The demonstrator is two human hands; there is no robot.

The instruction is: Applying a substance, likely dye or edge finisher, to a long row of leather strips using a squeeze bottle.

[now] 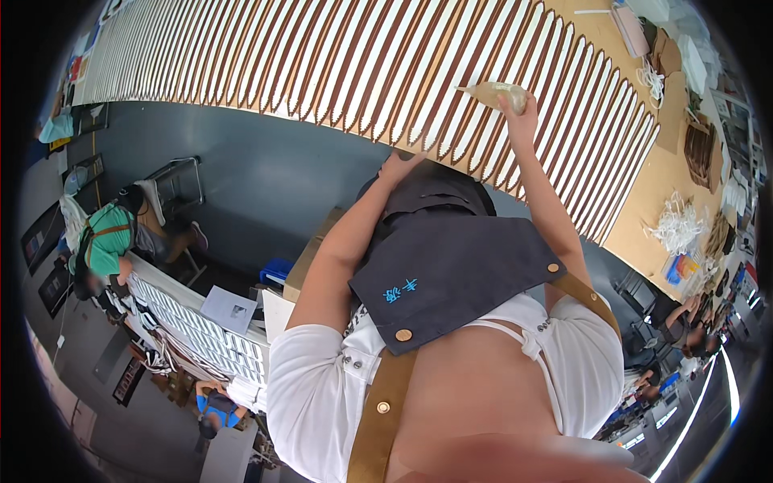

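Note:
My right hand (519,113) is closed around a translucent squeeze pouch (495,94) with pale beige contents and a narrow tip pointing left. The pouch is held over long rows of narrow white strips with brown edges and pointed ends (338,56), laid side by side across the tan worktable (644,225). My left hand (400,165) rests at the table's near edge, left of the pouch, with its fingers apart and nothing seen in them. A dark apron (451,282) covers the front of my body.
White cord bundles (672,221) and brown pieces (699,153) lie at the table's right end. Behind me at left are a co-worker in green (109,237) and a bench of white strips (193,322). Other co-workers sit at lower left (217,406) and right (676,318).

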